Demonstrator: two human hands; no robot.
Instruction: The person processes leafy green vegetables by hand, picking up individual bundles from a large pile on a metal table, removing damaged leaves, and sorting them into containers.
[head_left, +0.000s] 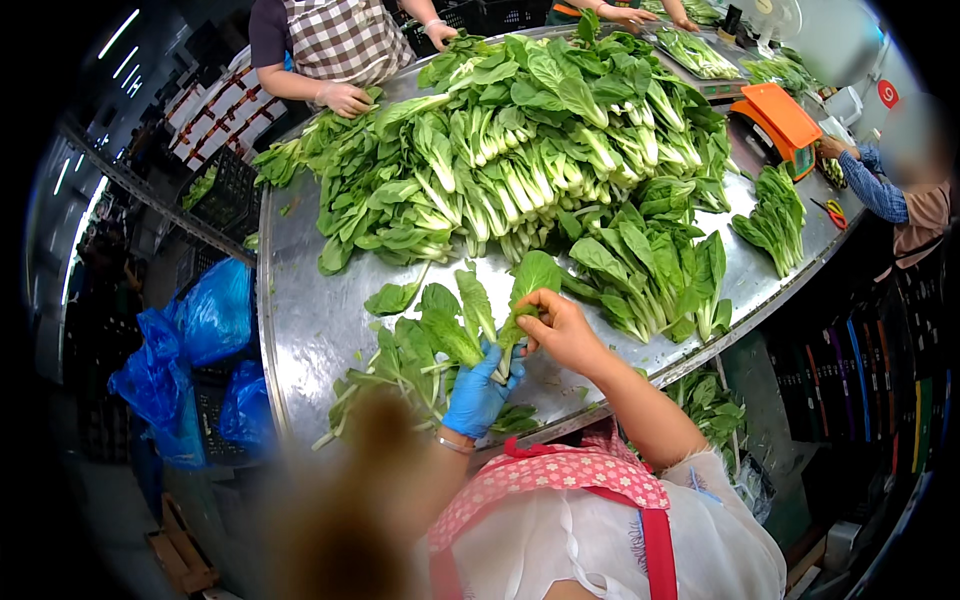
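Note:
My left hand (476, 399), in a blue glove, holds a small bunch of leafy greens (450, 330) by the pale stems, leaves fanned upward. My bare right hand (562, 330) pinches a yellowish-green leaf (513, 327) of that bunch between thumb and fingers. Loose leaves and stalks (386, 375) lie on the metal table (300, 300) to the left of my gloved hand. Beyond my hands rises a large heap of leafy greens (480, 165), many of its white stem ends turned toward me. A smaller pile of greens (637, 270) sits to the right.
A separate bunch (776, 217), scissors (832, 212) and an orange scale (780, 124) occupy the table's right side. Co-workers stand across the table and at the right; one gloved hand (345, 99) touches the heap. Blue plastic bags (214, 307) stand beyond the left edge.

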